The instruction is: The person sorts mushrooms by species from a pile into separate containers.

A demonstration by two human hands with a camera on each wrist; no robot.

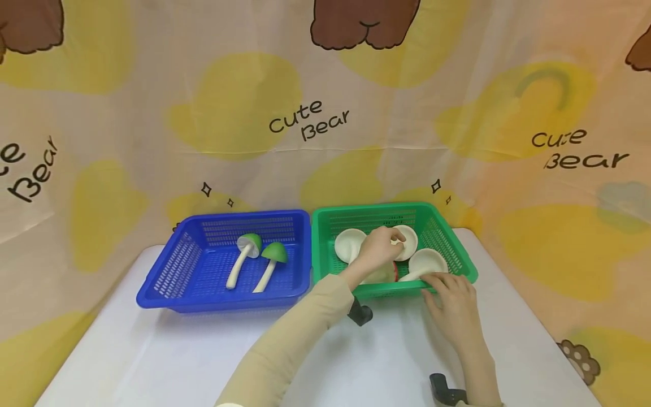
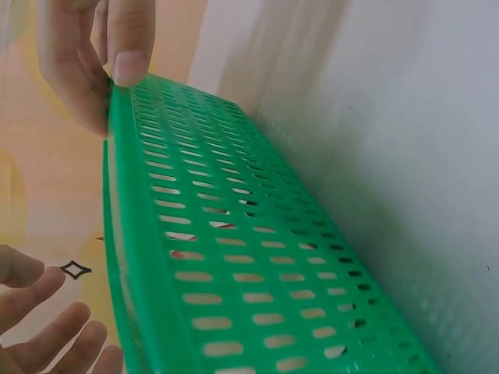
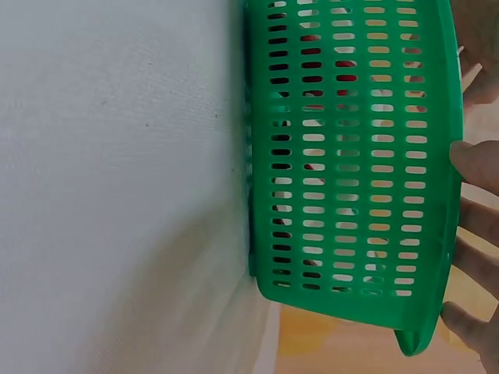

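My left hand (image 1: 376, 251) reaches over the green basket (image 1: 470, 271), its fingers loosely bent beside a white toy mushroom (image 1: 411, 240) lying underside up. In the left wrist view its fingers (image 2: 47, 343) are spread, with nothing seen between them. With its thumb outside and fingers over the edge, my right hand (image 1: 452, 308) grips the basket's front rim. Close to those fingers lies another white mushroom (image 1: 427, 261), stem toward the front. A third white one (image 1: 348, 243) sits at the left. Partly behind my left wrist is a pale piece with a red edge (image 1: 395, 271).
A blue basket (image 1: 178, 299) stands directly left of the green one on the white table (image 1: 168, 356). Two green-capped toy mushrooms (image 1: 249, 244) with white stems lie in it. Behind the table hangs a patterned cloth (image 1: 325, 169).
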